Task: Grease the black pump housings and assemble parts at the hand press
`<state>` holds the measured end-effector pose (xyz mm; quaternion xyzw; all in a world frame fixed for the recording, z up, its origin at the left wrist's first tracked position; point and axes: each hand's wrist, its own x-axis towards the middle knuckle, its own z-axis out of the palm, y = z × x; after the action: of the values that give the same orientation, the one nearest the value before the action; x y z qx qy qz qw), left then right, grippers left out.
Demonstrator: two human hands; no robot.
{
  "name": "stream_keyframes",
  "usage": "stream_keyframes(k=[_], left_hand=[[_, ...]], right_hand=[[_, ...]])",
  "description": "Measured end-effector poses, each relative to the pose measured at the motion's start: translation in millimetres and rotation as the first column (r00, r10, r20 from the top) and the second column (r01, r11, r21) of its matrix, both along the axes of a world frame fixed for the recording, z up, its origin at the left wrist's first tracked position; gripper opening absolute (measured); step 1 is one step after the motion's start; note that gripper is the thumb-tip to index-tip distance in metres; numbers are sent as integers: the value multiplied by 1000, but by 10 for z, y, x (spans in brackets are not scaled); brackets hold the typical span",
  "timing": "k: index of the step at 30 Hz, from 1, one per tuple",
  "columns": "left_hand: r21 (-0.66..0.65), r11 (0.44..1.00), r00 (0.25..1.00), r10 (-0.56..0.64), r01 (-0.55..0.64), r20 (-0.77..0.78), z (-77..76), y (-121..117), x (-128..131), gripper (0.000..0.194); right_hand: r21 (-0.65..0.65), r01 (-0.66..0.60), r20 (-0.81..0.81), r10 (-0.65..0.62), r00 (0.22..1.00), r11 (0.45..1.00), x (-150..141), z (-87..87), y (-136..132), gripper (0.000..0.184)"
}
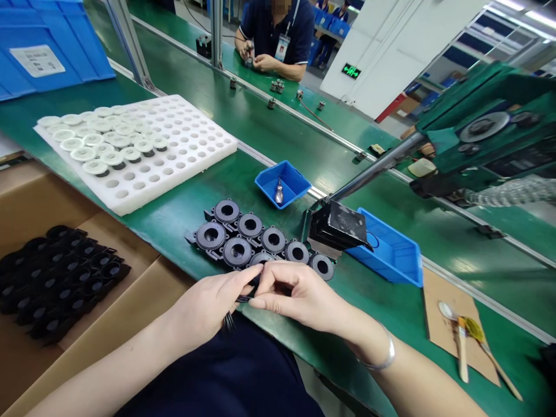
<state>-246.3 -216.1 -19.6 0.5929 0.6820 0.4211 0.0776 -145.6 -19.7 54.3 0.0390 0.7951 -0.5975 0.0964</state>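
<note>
My left hand (217, 295) is closed around a small black part (245, 298), mostly hidden by the fingers. Thin dark strands (228, 322) stick out below that palm; what they belong to is hidden. My right hand (291, 292) meets it from the other side, thumb and fingers pinched against the same part. Just beyond my fingers, round black speaker-like housings (238, 251) with ring faces and dark centre holes stand in rows on the green bench, some partly covered by my hands.
A white foam tray (186, 179) carries several white discs at left. Black housings (65, 278) fill a cardboard box (143, 289) below. A small blue bin (295, 174), a black block (341, 223), a long blue bin (391, 260) and brushes (463, 353) lie rightward. A co-worker (278, 35) sits opposite.
</note>
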Motion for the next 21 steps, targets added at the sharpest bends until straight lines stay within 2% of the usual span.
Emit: stream_keyframes(k=[3,5,6,8,10,12,15,17,21], left_hand=[[-36,999,1000,-1,0,-28,-26,-17,72,61],[-41,999,1000,-2,1,-29,-34,-28,101,61],[-36,999,1000,1,-2,-21,-33,-37,104,60],[-4,1000,1000,21,-21,11,-20,-59,84,60],[42,997,997,58,-60,49,9,-89,31,58],[85,987,990,130,-133,48,40,-120,-36,55],[139,969,972,217,-204,-90,45,-140,-104,53],[139,978,959,183,-155,-217,10,-121,-105,52],[40,999,918,5,11,-395,-87,-24,-47,52]], right_hand=[[-84,-27,63,32,997,996,46,6,14,37],[-133,25,99,-12,995,991,68,16,32,38],[-113,71,90,-61,994,991,74,19,47,38],[27,169,7,-169,986,985,72,11,89,34],[237,238,-112,-217,970,942,55,-20,138,28],[410,262,-194,-198,961,874,31,-73,184,24],[564,266,-250,-145,957,782,-5,-164,226,20],[620,260,-265,-115,957,740,-25,-213,234,18],[708,246,-287,-48,957,662,-56,-272,230,16]])
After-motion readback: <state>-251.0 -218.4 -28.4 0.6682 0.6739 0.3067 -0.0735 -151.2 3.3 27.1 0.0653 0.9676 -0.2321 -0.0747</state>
